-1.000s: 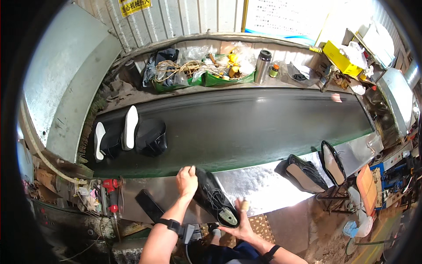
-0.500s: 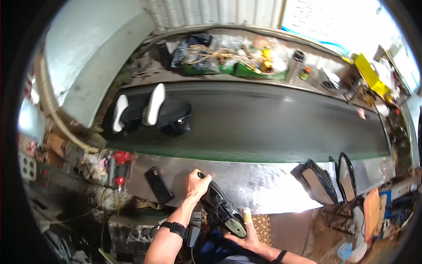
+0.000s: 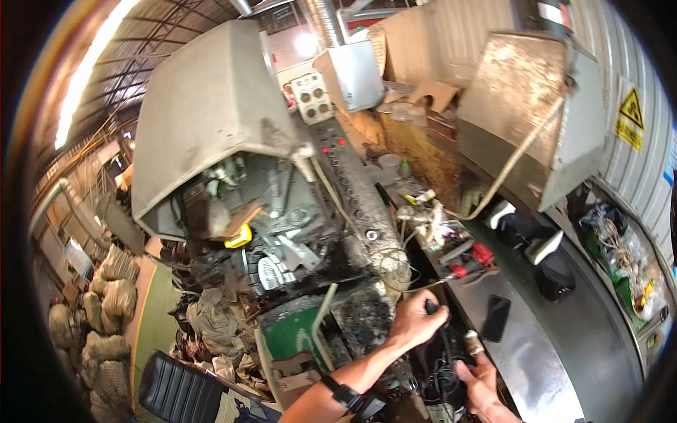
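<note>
A black lace-up shoe (image 3: 442,370) is held between my two hands, low in the view; its lower end is dark and partly hidden. My left hand (image 3: 417,323) is closed around the shoe's upper end, the thumb lying over the edge. On the shoe's right side, my right hand (image 3: 481,381) grips the lower part, with a pale wrapping on one finger. Just right of the hands, a dark flat phone (image 3: 496,317) lies on a shiny metal ledge (image 3: 532,377).
A grey-hooded machine (image 3: 211,106) with a grimy open front stands left. Right of the ledge runs a dark conveyor belt (image 3: 599,321) bearing black shoes with white soles (image 3: 546,248). A red tool (image 3: 479,259) lies at the ledge's far end. A black chair (image 3: 180,384) stands lower left.
My view has swung left, from the belt and ledge toward the hooded machine. The shoe stays in both hands and has moved with me, away from the ledge.
</note>
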The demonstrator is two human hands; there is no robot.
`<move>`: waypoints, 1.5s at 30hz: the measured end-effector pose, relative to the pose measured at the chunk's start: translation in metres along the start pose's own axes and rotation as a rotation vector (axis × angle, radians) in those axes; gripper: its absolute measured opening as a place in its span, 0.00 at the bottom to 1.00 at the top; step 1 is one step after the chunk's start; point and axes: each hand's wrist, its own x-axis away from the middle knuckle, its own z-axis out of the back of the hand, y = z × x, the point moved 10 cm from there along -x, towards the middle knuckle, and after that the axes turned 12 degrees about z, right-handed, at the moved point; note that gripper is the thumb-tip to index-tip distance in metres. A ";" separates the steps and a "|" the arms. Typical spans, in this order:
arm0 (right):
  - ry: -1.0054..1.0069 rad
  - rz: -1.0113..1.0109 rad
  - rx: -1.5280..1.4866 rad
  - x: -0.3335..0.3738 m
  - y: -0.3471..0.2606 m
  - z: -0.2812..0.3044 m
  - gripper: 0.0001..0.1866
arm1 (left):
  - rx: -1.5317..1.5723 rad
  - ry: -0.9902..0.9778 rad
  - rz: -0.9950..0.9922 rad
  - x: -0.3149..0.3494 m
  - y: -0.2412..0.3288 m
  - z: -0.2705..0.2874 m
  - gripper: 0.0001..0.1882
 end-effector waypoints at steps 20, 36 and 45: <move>-0.226 -0.292 -0.171 -0.074 0.221 -0.382 0.17 | 1.470 0.413 0.412 0.065 -0.281 0.300 0.15; -0.156 -0.375 -0.140 -0.104 0.230 -0.404 0.16 | 1.564 0.593 0.497 0.020 -0.320 0.302 0.16; -0.173 -0.372 -0.083 -0.107 0.219 -0.405 0.14 | 1.675 0.605 0.462 0.013 -0.326 0.290 0.18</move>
